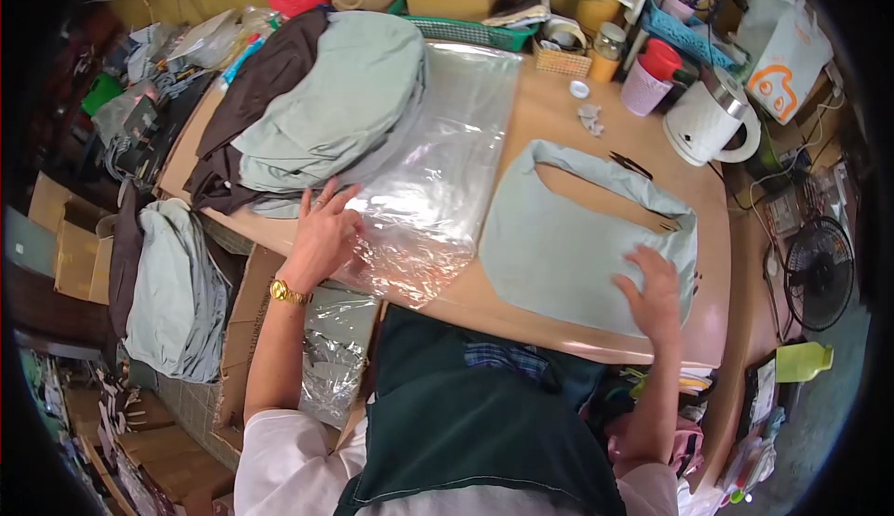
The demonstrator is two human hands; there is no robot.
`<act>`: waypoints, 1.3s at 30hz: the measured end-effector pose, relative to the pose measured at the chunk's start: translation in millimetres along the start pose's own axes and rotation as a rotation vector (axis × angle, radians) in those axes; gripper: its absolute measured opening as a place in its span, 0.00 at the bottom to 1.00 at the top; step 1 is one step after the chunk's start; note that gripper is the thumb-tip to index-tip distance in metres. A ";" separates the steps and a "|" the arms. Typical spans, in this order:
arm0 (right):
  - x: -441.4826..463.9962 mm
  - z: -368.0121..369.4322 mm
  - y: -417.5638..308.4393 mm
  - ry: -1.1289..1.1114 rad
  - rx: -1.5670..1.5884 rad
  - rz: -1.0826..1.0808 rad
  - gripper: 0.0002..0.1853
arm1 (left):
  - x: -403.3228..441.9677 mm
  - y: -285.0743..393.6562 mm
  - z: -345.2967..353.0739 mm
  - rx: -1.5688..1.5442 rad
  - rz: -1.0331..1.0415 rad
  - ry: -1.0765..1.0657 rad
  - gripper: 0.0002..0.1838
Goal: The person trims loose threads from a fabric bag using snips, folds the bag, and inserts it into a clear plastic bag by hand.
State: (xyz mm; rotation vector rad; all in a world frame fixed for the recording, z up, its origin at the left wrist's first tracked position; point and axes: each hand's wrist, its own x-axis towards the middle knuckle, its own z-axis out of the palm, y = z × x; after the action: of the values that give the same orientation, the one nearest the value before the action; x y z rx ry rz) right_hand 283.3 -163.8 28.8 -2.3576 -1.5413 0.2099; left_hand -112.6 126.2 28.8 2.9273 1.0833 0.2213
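Note:
My left hand is at the table's near edge, fingers apart, touching the stack of clear plastic bags. Just beyond its fingertips lies a pile of folded pale grey-green cloth pieces, with dark brown cloth beside and under it. A gold watch is on that wrist. My right hand is over the right part of a flat pale grey-green cloth bag with a long strap opening; its fingers are spread. Whether the fingertips press on the cloth I cannot tell.
Black snips lie beyond the cloth bag. A white kettle, a cup and a jar stand at the back right. Cardboard boxes and more cloth are at the left, and a black fan at the right.

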 end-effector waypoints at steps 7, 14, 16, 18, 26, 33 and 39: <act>88.7 70.1 -257.9 0.482 0.313 -0.664 0.27 | 11.5 32.9 -48.5 -0.105 0.104 0.509 0.05; 130.2 51.4 -273.0 0.418 0.407 -0.716 0.09 | -2.7 46.1 -1.3 -0.452 -0.044 0.161 0.14; 119.3 52.9 -276.4 0.336 0.437 -0.725 0.10 | 4.8 38.3 23.8 -0.280 -0.112 0.171 0.25; 105.0 65.9 -284.0 0.488 0.424 -0.686 0.12 | 8.4 27.2 20.4 -0.612 -0.115 0.164 0.28; 122.4 108.0 -251.4 0.462 0.223 -0.747 0.10 | 9.2 18.2 34.4 -1.474 -0.080 0.083 0.29; 106.3 68.0 -249.1 0.534 0.260 -0.754 0.08 | 23.6 39.2 28.0 -0.558 0.020 -0.005 0.28; 48.5 75.2 -281.6 0.285 0.443 -1.179 0.10 | 56.8 19.6 67.2 -0.376 0.026 0.312 0.25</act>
State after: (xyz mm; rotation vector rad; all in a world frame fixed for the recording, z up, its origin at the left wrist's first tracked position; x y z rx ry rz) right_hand 37.6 -1.9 56.1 -0.8556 -2.1347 -0.0658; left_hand -48.2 150.7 -29.2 2.6214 0.9083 0.8091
